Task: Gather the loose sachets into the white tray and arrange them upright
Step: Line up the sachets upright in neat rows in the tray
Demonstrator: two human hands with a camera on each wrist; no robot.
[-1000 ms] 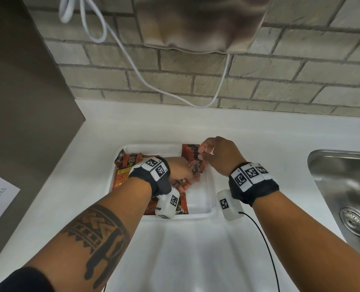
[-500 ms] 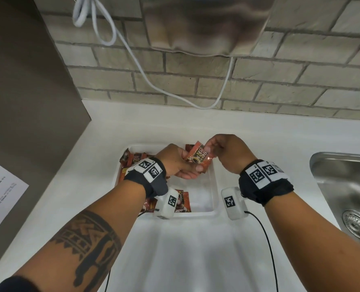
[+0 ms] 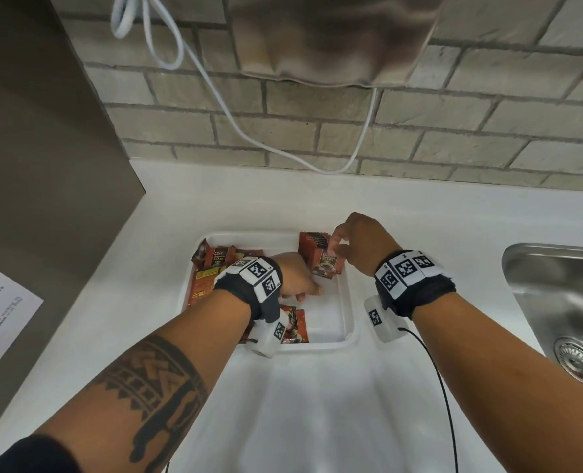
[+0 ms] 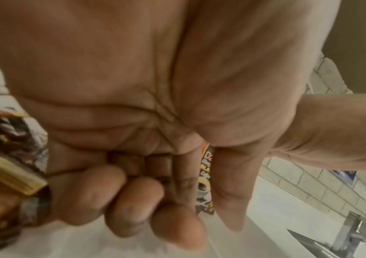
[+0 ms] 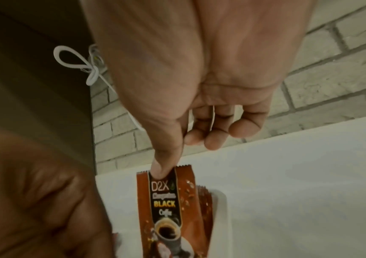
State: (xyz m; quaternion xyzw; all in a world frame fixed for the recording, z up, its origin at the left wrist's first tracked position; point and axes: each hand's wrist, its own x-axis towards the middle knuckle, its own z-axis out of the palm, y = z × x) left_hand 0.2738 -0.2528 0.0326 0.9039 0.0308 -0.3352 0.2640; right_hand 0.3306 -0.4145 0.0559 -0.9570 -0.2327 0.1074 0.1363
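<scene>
A white tray (image 3: 348, 302) sits on the counter. Several brown coffee sachets stand upright in a row (image 3: 312, 241) at its back right corner. My right hand (image 3: 332, 246) pinches the top edge of the front sachet (image 3: 324, 266) of that row, with the thumb (image 5: 161, 169) pressed on its face (image 5: 166, 206). My left hand (image 3: 298, 279) is low inside the tray, just left of that sachet, fingers (image 4: 138, 204) curled with nothing in them. Loose sachets (image 3: 215, 268) lie flat along the tray's left side, and more (image 3: 295, 324) lie at the front under my left wrist.
A steel sink (image 3: 556, 295) lies to the right. A brick wall (image 3: 453, 138) with a hanging white cable (image 3: 249, 138) and a metal unit (image 3: 334, 39) stands behind. A grey panel (image 3: 44, 131) bearing a paper sheet (image 3: 0, 322) borders the white counter (image 3: 317, 404) on the left.
Both hands held one sachet above the tray before. My right hand has stood it against the upright row, and my left hand has let go and dropped into the tray.
</scene>
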